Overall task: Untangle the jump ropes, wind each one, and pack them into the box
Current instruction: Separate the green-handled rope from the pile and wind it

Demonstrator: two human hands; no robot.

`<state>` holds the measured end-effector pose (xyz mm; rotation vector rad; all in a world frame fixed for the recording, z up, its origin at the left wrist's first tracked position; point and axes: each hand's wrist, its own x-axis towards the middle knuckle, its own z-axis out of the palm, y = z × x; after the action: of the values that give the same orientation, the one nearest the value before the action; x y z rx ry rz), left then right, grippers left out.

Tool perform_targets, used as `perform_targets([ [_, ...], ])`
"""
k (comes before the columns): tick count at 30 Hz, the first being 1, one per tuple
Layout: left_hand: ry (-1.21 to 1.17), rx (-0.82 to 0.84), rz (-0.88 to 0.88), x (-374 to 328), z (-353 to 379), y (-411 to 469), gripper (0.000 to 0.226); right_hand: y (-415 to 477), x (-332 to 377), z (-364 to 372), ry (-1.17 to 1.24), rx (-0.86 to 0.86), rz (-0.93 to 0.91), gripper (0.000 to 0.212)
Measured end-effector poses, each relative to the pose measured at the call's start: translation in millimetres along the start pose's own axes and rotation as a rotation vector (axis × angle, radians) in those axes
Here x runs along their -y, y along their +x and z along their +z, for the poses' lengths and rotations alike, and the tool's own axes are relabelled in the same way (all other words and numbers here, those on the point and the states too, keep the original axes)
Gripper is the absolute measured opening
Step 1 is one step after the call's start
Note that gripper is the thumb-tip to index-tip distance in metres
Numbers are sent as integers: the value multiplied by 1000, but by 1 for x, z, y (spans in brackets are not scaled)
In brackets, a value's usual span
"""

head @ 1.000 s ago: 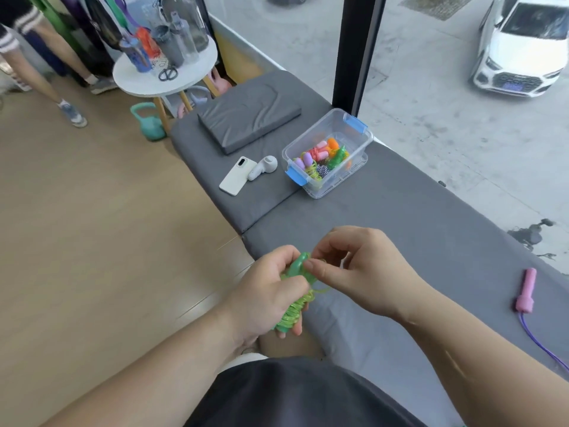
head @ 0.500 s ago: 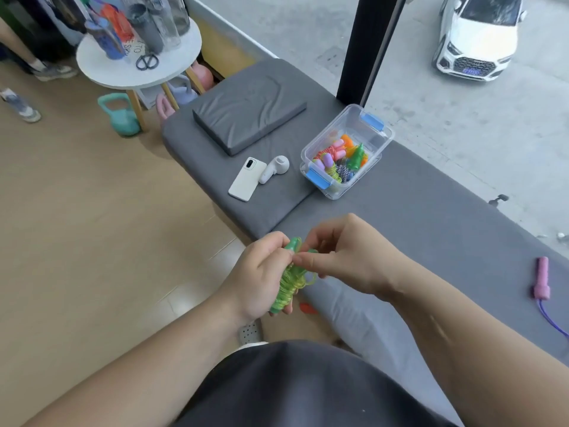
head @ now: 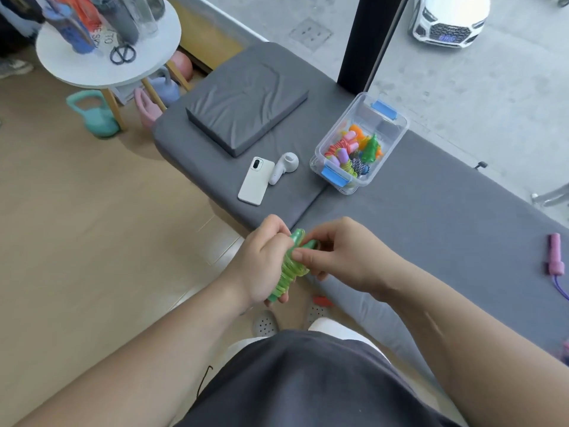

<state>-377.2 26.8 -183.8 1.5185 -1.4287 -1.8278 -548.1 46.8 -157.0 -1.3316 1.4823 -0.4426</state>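
Holding the green jump rope (head: 291, 268) just above our lap, at the near edge of the grey worktop (head: 431, 229), we have it nearly wound: the cord sits in tight coils round its two handles. Our left hand (head: 261, 263) grips the bundle, fingers (head: 275, 231) curled round it. Our right hand (head: 345, 257) pinches the top of the coils between thumb and fingertips, close under the handle ends. We judge this to be the last tuck of the cord, though the loose end itself is hidden under our fingers.

Off to our right on the worktop lies a pink handle (head: 555, 255) with a purple cord (head: 560, 286) trailing out of view. That rope is not wound, so we count at least one more to do; whether others lie beyond the edge of view, we cannot tell.

Farther along, past a white phone (head: 256, 180), stands the clear box (head: 397, 131) with blue clips, open, no lid in sight. Several wound ropes already lie in it: orange, pink, lilac, green and a black-and-white one.

So we take most of the job to be done. What is left is to finish this green bundle, set it in the box, then wind and pack the purple one.
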Motion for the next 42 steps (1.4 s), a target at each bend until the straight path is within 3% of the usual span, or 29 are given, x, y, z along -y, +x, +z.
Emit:
perform_targets([
  [6, -79, 17, -98, -8, 2, 37, 7, 36, -12, -10, 101, -141, 46, 26],
  [11, -111, 1, -101, -40, 8, 81, 12, 75, -26, -43, 398, -226, 46, 24],
  [17, -128, -44, -141, -67, 32, 139, 11, 114, -50, -85, 486, -308, 32, 27],
  [24, -189, 19, -267, -76, 73, 209, 16, 142, -105, -127, 788, -355, 247, 44],
  [29, -112, 105, -323, -74, 96, 271, 9, 173, -144, -153, 822, -501, 311, 29],
  [32, -1, 164, -319, -69, 105, 307, 31, 194, -169, -165, 785, -581, 338, 25],
  [37, 88, 123, -257, -54, 121, 368, 21, 228, -196, -175, 632, -669, 307, 25],
  [42, 322, 132, -130, -41, 131, 434, 29, 248, -217, -181, 347, -566, 313, 50],
])
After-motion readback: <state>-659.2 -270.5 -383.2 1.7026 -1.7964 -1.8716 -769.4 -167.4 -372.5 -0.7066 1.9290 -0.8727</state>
